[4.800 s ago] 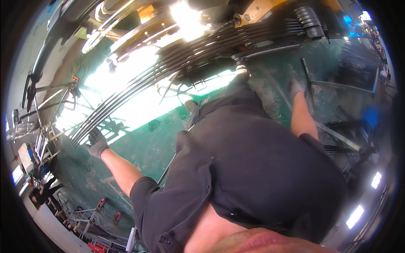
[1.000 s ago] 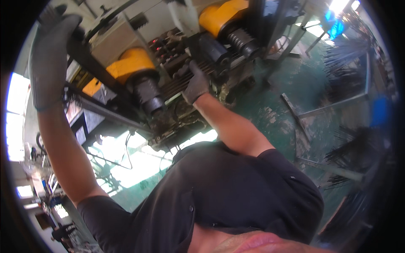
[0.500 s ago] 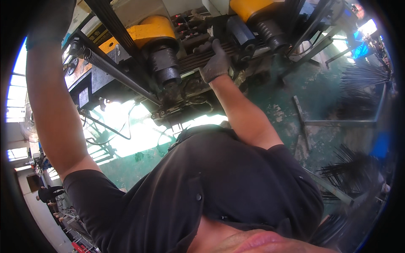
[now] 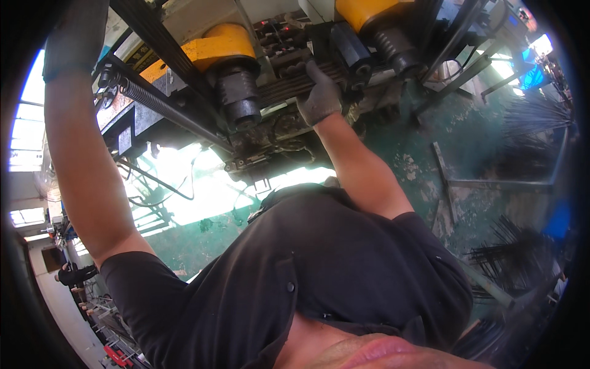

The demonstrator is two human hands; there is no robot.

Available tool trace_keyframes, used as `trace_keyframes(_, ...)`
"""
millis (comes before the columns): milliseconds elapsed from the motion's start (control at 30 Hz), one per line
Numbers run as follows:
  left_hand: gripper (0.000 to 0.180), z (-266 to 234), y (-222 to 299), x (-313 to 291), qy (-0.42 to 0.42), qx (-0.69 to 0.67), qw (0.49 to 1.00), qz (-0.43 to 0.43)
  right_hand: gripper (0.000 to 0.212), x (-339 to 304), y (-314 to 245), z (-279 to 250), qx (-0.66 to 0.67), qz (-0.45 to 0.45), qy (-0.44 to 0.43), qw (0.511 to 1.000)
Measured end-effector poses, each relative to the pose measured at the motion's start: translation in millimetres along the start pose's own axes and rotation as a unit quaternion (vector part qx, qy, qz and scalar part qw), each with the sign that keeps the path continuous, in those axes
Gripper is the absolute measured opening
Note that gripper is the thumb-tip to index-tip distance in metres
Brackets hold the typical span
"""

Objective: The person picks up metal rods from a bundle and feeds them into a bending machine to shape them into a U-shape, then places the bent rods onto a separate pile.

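Observation:
My right hand [image 4: 320,99], in a grey work glove, is at a row of dark metal rods [image 4: 275,92] lying across the machine. Its fingers curl over the rods and the thumb stands apart from them. My left hand [image 4: 77,40], also gloved, reaches up at the far upper left beside a slanting bundle of dark rods [image 4: 161,46]; its fingers run out of view, so what it touches is hidden. Two yellow machine heads, a left one [image 4: 218,46] and a right one [image 4: 369,12], flank the right hand, each with a dark ribbed cylinder below.
A coil spring on a bar [image 4: 160,101] slants below my left forearm. Thin dark rods [image 4: 538,117] lie in bundles on a metal frame [image 4: 498,184] to the right. Green worn floor [image 4: 418,166] shows underneath, and another person [image 4: 75,274] is far off at the left.
My left hand has shifted slightly right and down in view. My right hand has moved a little to the right along the rods. The whole view has shifted slightly.

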State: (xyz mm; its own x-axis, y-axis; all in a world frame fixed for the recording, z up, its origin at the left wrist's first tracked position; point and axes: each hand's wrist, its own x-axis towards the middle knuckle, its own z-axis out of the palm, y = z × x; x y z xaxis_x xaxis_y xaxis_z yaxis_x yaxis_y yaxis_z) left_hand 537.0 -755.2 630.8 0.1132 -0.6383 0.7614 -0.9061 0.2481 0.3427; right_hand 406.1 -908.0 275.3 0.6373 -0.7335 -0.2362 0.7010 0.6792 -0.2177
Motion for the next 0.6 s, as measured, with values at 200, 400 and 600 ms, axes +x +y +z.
trace_keyframes(200, 0.039, -7.5, -2.7, 2.8, 0.055, 0.109, 0.979, -0.163, 0.017, 0.1, -21.0, -3.3, 0.004, 0.007, -0.025, 1.000)
trace_keyframes(400, 0.036, -19.6, -16.4, -12.2, 0.008, 0.050, 0.995, -0.084, 0.020, 3.9, -23.0, -22.9, -0.031, 0.013, 0.015, 0.999)
trace_keyframes(600, 0.033, -35.4, -20.0, -21.6, -0.029, -0.004, 0.997, -0.068, 0.020, 7.7, -17.9, -41.2, -0.039, 0.070, 0.048, 0.996)
